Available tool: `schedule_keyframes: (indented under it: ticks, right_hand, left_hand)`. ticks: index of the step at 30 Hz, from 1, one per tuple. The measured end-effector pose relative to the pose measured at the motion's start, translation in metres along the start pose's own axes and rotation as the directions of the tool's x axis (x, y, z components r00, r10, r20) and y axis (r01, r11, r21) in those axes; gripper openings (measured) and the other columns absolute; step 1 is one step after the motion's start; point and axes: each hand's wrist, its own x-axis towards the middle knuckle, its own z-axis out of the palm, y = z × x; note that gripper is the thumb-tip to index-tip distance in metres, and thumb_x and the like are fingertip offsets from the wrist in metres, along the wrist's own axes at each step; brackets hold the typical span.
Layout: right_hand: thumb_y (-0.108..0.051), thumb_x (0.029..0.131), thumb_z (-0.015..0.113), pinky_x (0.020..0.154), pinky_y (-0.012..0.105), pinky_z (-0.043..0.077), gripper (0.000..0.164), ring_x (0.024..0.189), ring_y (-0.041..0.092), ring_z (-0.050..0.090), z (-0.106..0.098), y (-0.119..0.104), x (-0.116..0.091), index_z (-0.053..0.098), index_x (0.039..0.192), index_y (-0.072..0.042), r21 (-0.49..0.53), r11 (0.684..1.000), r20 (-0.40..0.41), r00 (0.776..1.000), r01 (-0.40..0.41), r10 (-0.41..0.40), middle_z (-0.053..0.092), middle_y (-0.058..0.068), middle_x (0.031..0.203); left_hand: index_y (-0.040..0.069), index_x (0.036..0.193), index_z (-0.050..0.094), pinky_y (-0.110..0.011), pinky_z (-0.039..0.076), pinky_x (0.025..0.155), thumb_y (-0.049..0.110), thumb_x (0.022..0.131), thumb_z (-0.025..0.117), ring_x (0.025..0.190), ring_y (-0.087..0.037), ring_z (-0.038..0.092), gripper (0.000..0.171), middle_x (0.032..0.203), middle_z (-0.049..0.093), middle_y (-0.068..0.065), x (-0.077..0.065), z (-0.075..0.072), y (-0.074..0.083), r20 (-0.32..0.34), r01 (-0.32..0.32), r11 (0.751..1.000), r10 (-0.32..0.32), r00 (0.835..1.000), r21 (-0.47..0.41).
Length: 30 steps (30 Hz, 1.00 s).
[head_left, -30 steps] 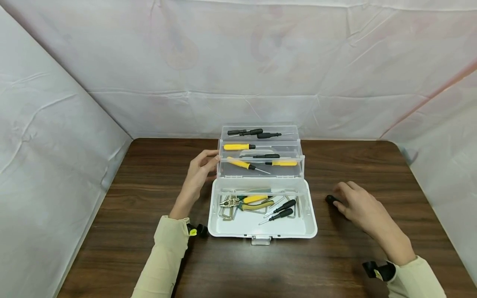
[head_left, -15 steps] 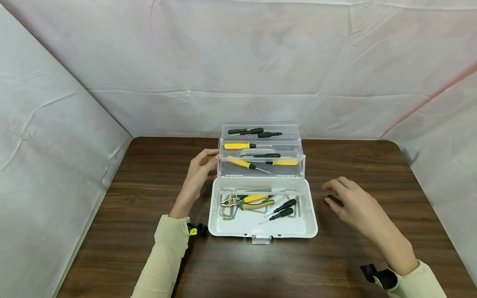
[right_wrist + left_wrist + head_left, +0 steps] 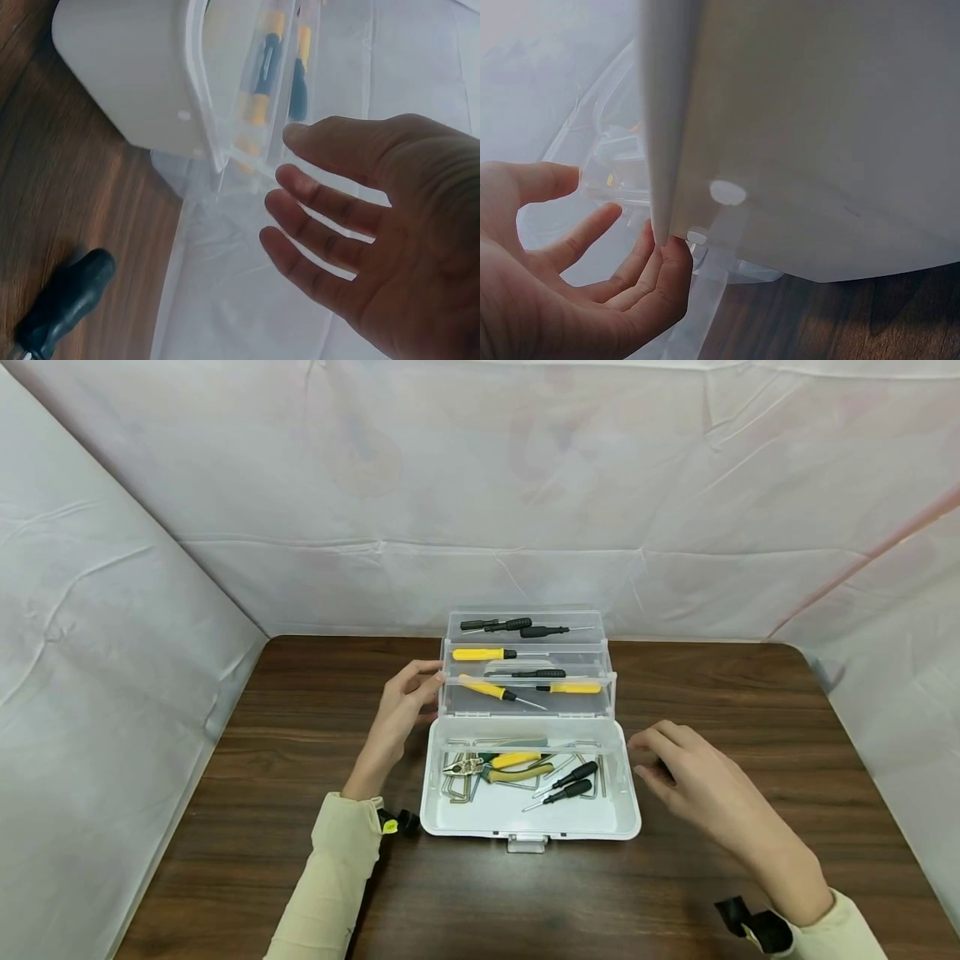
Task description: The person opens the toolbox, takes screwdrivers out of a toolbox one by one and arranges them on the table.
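A white toolbox (image 3: 525, 823) stands unfolded on the table, with stepped clear trays (image 3: 570, 703) behind its bin. At the box's rear left corner, my left hand (image 3: 397, 710) holds on, fingers (image 3: 676, 274) bent against the wall and thumb by the trays. My right hand (image 3: 701, 781) is just right of the bin, empty, its fingers (image 3: 322, 244) spread loosely. A dark-handled screwdriver (image 3: 67, 300) lies on the table below it, mostly hidden in the head view. Inside the bin are pliers (image 3: 517, 772), several hex keys (image 3: 459, 789) and two black-handled screwdrivers (image 3: 573, 773).
Yellow-handled (image 3: 480, 654) and black-handled screwdrivers (image 3: 543, 631) lie in the clear trays. A latch (image 3: 527, 845) juts from the box front. The wooden table (image 3: 300, 727) is bounded by white cloth walls (image 3: 465, 510) at the back and sides.
My right hand has moved left from the dark-handled screwdriver to beside the bin, while that screwdriver has become mostly covered by the hand. My left hand stays at the box.
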Motion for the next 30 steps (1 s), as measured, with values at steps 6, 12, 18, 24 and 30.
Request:
schedule_keyframes:
  ticks: [6,12,18,24,30]
  right_hand:
    - [0.002,0.077,0.087,0.071,0.038,0.058,0.038,0.093,0.017,0.069,0.007,-0.012,0.005,0.072,0.108,-0.014,0.021,0.997,0.001,0.997,0.071,-0.071,0.071,-0.002,0.104]
    - [0.002,0.076,0.088,0.070,0.035,0.058,0.040,0.095,0.017,0.070,0.014,-0.023,0.008,0.073,0.108,-0.018,0.034,0.997,0.060,0.995,0.073,-0.075,0.072,-0.003,0.107]
    - [0.001,0.079,0.088,0.071,0.033,0.059,0.037,0.095,0.015,0.071,0.022,-0.031,0.011,0.073,0.107,-0.018,0.052,0.994,0.120,0.987,0.097,-0.103,0.071,-0.003,0.108]
    - [-0.001,0.079,0.089,0.072,0.031,0.058,0.033,0.090,0.013,0.071,0.033,-0.036,0.012,0.073,0.105,-0.016,0.061,0.992,0.164,0.979,0.109,-0.118,0.071,-0.005,0.105]
    - [-0.003,0.081,0.088,0.069,0.029,0.057,0.030,0.088,0.012,0.070,0.043,-0.038,0.013,0.075,0.104,-0.016,0.062,0.993,0.215,0.970,0.101,-0.112,0.071,-0.005,0.103]
  left_hand:
    - [0.023,0.140,0.063,-0.039,0.061,0.082,0.041,0.105,0.063,0.105,-0.029,0.068,0.039,0.127,0.065,-0.015,0.000,0.000,0.000,0.001,-0.005,1.000,0.005,1.000,-0.007]
    - [0.023,0.141,0.063,-0.038,0.061,0.082,0.040,0.105,0.063,0.101,-0.023,0.066,0.039,0.128,0.065,-0.015,-0.001,-0.001,0.000,0.006,-0.010,1.000,0.010,1.000,0.006]
    - [0.023,0.142,0.063,-0.048,0.061,0.090,0.039,0.106,0.063,0.104,-0.023,0.063,0.040,0.133,0.063,-0.013,-0.001,-0.003,-0.001,0.020,-0.013,1.000,0.013,1.000,0.016]
    - [0.022,0.144,0.061,-0.055,0.059,0.095,0.034,0.106,0.062,0.112,-0.026,0.062,0.040,0.135,0.063,-0.016,0.000,-0.005,-0.004,0.039,-0.037,0.999,0.036,0.999,0.023]
    - [0.022,0.145,0.061,-0.059,0.057,0.099,0.026,0.106,0.064,0.119,-0.033,0.068,0.039,0.137,0.062,-0.015,0.001,-0.005,-0.007,0.046,-0.032,0.999,0.031,0.998,0.024]
